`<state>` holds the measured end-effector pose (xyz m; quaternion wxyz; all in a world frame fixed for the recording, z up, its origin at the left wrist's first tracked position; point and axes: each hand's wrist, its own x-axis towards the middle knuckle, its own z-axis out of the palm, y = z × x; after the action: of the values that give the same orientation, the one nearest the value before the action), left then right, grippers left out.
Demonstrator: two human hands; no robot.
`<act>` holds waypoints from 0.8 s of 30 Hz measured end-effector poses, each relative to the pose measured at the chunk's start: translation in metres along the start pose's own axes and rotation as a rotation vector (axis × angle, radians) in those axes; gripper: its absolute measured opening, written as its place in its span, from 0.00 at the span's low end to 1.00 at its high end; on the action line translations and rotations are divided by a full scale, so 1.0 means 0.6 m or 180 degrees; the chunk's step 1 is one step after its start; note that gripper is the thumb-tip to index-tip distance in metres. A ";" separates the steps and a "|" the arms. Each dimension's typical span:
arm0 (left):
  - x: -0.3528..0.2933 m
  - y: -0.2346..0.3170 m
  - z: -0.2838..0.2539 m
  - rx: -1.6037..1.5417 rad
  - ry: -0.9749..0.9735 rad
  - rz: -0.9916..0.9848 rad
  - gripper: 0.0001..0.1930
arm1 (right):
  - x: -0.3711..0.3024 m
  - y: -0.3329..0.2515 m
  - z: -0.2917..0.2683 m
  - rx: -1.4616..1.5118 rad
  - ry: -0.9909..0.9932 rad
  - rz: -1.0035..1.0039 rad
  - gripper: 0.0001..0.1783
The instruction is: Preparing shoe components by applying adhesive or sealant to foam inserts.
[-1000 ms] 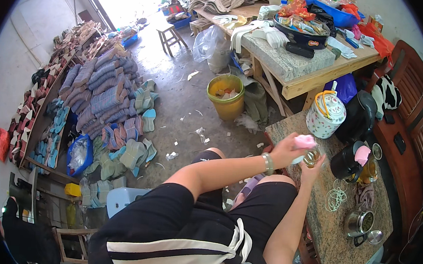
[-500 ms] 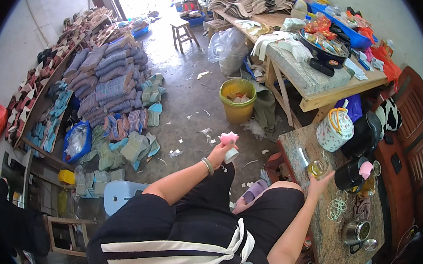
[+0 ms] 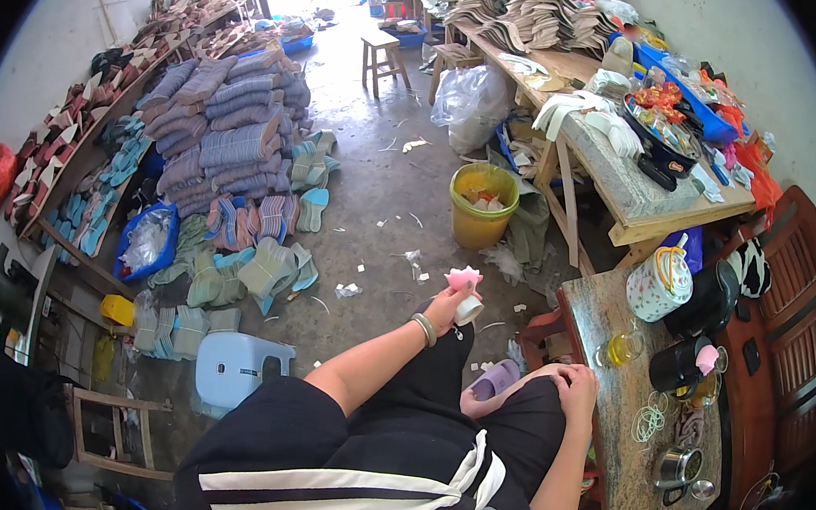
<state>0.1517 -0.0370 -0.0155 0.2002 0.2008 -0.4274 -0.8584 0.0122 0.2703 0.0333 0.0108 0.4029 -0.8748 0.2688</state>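
In front of my left knee, my left hand (image 3: 446, 308) is closed around a small tilted white cup (image 3: 468, 310). A pink scalloped piece (image 3: 464, 279) sticks up above the same fingers; I cannot tell whether it is joined to the cup. My right hand (image 3: 575, 388) lies over my right knee with nothing in it. Just beyond it, on the stone-topped side table, stands a clear glass (image 3: 623, 349) of yellow-green liquid, apart from the hand.
The side table (image 3: 595, 313) also bears a white patterned pot (image 3: 659, 284), a black jug (image 3: 675, 364), a coil of pale cord (image 3: 648, 420) and a steel pot (image 3: 677, 468). A yellow bin (image 3: 481, 218), blue stool (image 3: 232, 371) and stacked insole-shaped pieces (image 3: 235, 136) stand on the floor.
My right hand has let go of the glass of yellow-green liquid on the side table and moved onto my knee. My left hand still holds the cup. The view has shifted slightly.
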 end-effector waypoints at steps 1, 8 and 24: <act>-0.001 0.000 -0.001 -0.0061 -0.0037 0.0024 0.22 | 0.001 -0.004 0.002 -0.0006 0.0002 -0.0020 0.11; -0.016 0.007 -0.014 -0.0092 -0.0092 0.0018 0.23 | -0.002 -0.026 0.035 0.0022 -0.0196 -0.0661 0.09; -0.016 0.029 -0.017 -0.0011 0.0254 0.0047 0.23 | 0.081 -0.018 0.174 0.0648 -0.3063 -0.0618 0.28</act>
<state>0.1682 -0.0482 -0.0054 0.2238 0.2314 -0.4191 -0.8489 0.0075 0.1805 -0.0394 -0.4083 0.5598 -0.7084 0.1343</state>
